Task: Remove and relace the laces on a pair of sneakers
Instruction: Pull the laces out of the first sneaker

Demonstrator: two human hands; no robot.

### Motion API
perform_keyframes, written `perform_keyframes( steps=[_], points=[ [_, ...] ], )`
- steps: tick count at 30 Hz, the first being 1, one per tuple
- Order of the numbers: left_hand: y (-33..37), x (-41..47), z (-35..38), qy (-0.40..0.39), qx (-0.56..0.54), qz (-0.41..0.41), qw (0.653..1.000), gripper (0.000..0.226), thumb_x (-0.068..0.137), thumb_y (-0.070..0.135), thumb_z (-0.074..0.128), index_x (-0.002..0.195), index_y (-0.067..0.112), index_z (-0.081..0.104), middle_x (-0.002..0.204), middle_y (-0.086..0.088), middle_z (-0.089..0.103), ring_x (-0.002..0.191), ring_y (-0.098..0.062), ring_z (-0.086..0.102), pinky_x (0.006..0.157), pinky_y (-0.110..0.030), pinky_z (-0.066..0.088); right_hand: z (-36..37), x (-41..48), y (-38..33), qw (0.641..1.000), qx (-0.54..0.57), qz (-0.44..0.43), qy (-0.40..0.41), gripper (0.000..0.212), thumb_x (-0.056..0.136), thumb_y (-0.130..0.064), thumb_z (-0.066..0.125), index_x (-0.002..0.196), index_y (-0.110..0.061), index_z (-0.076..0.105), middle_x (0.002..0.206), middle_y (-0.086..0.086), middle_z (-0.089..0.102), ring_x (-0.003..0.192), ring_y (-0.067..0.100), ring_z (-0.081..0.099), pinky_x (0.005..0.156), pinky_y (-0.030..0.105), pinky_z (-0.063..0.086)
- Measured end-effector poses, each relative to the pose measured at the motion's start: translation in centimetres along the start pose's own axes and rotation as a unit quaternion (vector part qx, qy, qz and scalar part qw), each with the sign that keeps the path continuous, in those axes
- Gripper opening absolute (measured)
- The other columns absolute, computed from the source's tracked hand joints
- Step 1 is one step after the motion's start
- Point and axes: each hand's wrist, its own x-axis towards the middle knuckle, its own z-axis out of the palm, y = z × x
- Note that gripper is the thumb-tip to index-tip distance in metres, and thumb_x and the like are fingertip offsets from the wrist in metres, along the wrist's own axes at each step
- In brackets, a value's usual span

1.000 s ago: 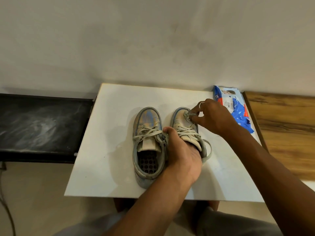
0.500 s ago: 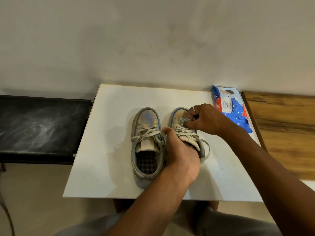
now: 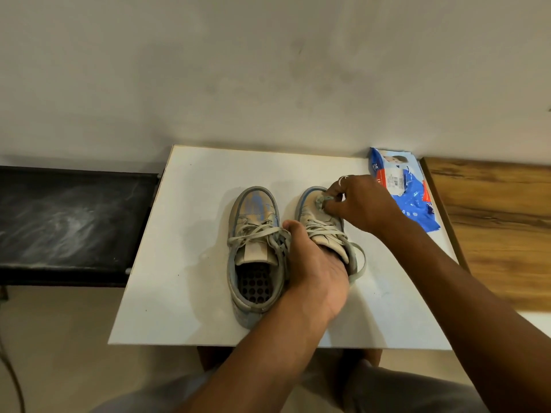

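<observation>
Two worn grey-blue sneakers stand side by side on a white table [image 3: 185, 293], toes toward the wall. The left sneaker [image 3: 255, 251] has loose white laces and an open mouth. My left hand [image 3: 313, 269] grips the right sneaker [image 3: 320, 222] over its heel and collar, hiding the back half. My right hand [image 3: 362, 202] pinches a small crumpled grey-blue wad [image 3: 321, 201] against the right sneaker's toe. A ring shows on one finger. The right sneaker's laces [image 3: 323, 229] cross its tongue, and a loop hangs off its right side.
A blue and white plastic packet [image 3: 405, 189] lies at the table's back right corner. A wooden surface [image 3: 501, 234] adjoins on the right, a black bench [image 3: 68, 222] on the left. A plain wall rises behind. My knees show under the table's front edge.
My right hand has shifted slightly on the right sneaker's toe, moving the wad around there. My left hand keeps its grip and both sneakers stay put.
</observation>
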Motion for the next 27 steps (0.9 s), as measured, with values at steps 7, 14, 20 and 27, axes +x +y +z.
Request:
perform_keyframes(
  steps=[7,14,20,27],
  points=[
    [0.2,0.0,0.0,0.012,-0.002,0.006,1.0,0.066,0.096,0.062,0.036,0.132,0.011,0.058,0.126,-0.011,0.065,0.121,-0.022,0.059,0.111,-0.037,0.039,-1.0,-0.8,-1.0,0.986,0.108,-0.038,-0.121,0.009,0.083,-0.018,0.077,0.079,-0.023,0.071,0.079,-0.012,0.066,0.07,0.002,0.06,0.063,0.015,0.044],
    [0.1,0.2,-0.2,0.011,-0.001,0.006,1.0,0.067,0.095,0.064,0.036,0.132,0.013,0.059,0.126,-0.012,0.065,0.119,-0.025,0.061,0.111,-0.04,0.039,0.1,-0.1,-0.7,0.998,-0.044,0.003,0.049,0.015,0.085,-0.036,0.069,0.091,-0.023,0.074,0.088,-0.004,0.069,0.081,0.016,0.062,0.071,0.037,0.055],
    [0.3,-0.2,0.1,0.013,0.009,0.005,1.0,0.067,0.096,0.064,0.032,0.13,0.013,0.06,0.124,-0.009,0.066,0.12,-0.021,0.06,0.111,-0.037,0.038,-0.9,-0.4,-0.9,0.995,0.071,0.002,-0.077,0.009,0.081,-0.025,0.077,0.085,-0.017,0.076,0.078,-0.007,0.07,0.07,0.005,0.062,0.064,0.022,0.051],
    [0.2,-0.1,0.1,0.015,0.008,0.004,1.0,0.066,0.096,0.064,0.033,0.129,0.015,0.061,0.123,-0.009,0.067,0.12,-0.022,0.06,0.11,-0.036,0.04,-0.8,-0.3,-0.9,0.998,0.008,0.008,-0.054,0.015,0.082,-0.031,0.074,0.087,-0.018,0.075,0.078,-0.005,0.069,0.072,0.012,0.062,0.066,0.028,0.054]
  ],
)
